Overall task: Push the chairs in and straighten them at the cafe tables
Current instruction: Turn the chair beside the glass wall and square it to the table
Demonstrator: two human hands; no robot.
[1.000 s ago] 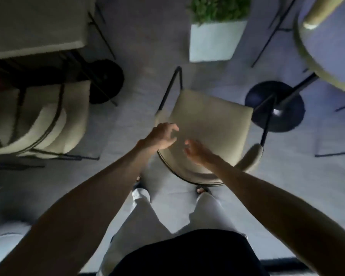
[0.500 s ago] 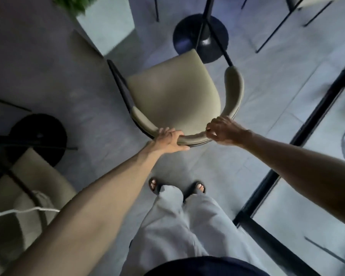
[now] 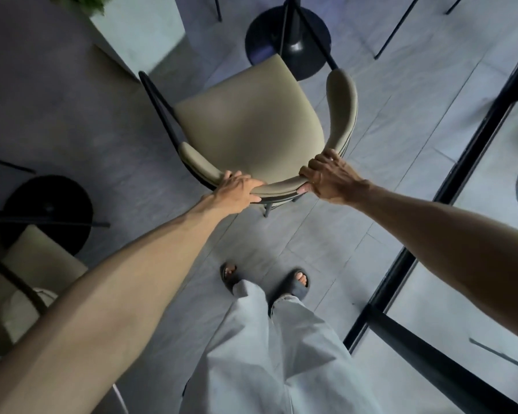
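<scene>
— Chair (image 3: 248,121), where is it?
— On the grey tiles, its seat facing a black pedestal table base (image 3: 287,40).
— And the hands?
— The left hand (image 3: 237,192) and right hand (image 3: 329,177) each curl their fingers tightly round the curved backrest (image 3: 278,188).

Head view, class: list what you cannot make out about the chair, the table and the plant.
- Table top: cut off by the top edge; only the base shows.
- Chair front legs: hidden under its seat.
- Plant: cropped by the top edge, blurred.
- Palms of left hand and right hand: hidden against the chair's backrest.
</scene>
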